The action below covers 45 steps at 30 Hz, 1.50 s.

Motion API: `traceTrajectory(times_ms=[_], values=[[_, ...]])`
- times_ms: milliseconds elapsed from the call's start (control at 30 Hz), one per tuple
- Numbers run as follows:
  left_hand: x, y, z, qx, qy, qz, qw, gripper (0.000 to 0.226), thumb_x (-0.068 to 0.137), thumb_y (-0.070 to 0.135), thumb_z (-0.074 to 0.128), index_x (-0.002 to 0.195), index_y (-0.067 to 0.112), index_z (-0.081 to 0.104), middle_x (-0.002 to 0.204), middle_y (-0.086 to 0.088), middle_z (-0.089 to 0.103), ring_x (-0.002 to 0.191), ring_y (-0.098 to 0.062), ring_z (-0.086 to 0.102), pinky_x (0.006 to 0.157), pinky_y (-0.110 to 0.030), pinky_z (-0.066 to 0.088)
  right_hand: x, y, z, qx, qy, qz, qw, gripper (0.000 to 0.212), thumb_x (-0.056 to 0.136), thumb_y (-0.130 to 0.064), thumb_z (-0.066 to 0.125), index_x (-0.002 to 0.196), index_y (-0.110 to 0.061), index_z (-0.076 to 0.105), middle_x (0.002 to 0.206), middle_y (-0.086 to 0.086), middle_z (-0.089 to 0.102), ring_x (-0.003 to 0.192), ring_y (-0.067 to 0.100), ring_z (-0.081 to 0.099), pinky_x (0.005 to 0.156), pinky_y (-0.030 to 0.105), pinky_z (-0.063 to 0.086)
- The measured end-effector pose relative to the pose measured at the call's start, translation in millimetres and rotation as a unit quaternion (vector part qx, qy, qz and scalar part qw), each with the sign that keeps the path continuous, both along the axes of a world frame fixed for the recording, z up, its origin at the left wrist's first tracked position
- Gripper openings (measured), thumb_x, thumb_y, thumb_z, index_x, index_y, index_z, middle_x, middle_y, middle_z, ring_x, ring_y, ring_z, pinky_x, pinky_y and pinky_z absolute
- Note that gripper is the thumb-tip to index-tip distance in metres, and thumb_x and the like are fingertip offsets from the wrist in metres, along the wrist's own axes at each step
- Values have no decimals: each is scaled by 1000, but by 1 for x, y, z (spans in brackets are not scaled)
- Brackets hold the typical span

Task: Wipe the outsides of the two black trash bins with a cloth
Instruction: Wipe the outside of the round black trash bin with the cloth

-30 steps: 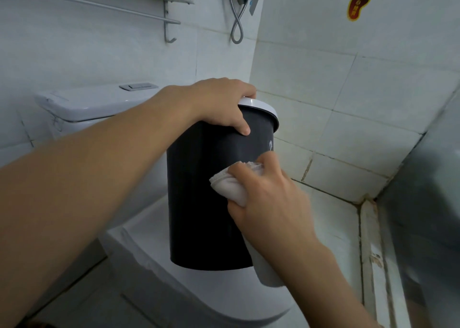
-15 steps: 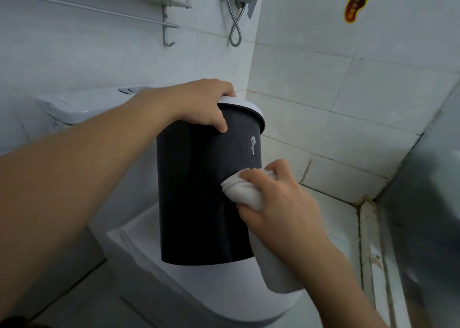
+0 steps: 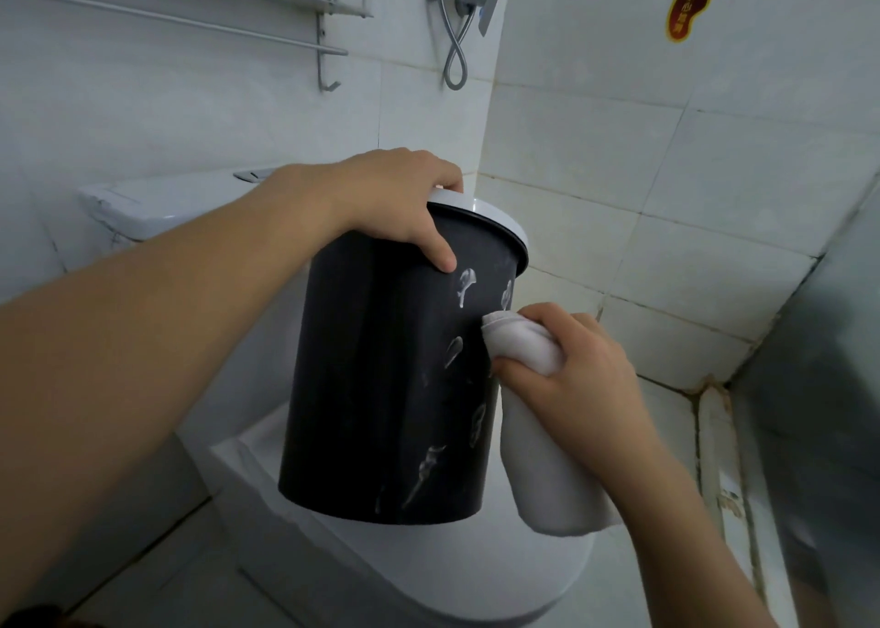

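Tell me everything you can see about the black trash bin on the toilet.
The black trash bin is a round, matte, plastic-looking container topped by a white lid. It stands on the closed toilet lid, tilted slightly. Whitish smears and streaks mark its right-facing side. The left hand grips its top edge, thumb down on the black wall. The right hand presses a folded white cloth against its right side, with the cloth's loose end hanging beside the bin. Its inside is hidden.

One black bin (image 3: pixel 381 389), one cloth (image 3: pixel 533 418), one toilet (image 3: pixel 476 570) (apparently), two hands (image 3: pixel 395 199) (image 3: pixel 581 380).
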<state>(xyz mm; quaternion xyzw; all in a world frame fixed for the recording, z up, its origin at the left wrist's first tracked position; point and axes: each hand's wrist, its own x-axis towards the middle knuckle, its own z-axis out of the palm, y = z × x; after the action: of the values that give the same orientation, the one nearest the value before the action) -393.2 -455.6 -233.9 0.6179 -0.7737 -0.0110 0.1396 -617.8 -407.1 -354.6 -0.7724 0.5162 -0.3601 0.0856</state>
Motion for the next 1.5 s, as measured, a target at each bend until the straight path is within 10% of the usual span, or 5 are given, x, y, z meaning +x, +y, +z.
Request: traceTrajectory(times_ms=[1500], values=[[3,11,2,47,69,-72,994,52,73,31,83,120,42,65,107,22,67,99,-5,62,90,-30,50,23,-7,30,-74,82,-29,993,31,84,-43,60,114,-45,53,108,-8,47,90,22,58,68,35,47]])
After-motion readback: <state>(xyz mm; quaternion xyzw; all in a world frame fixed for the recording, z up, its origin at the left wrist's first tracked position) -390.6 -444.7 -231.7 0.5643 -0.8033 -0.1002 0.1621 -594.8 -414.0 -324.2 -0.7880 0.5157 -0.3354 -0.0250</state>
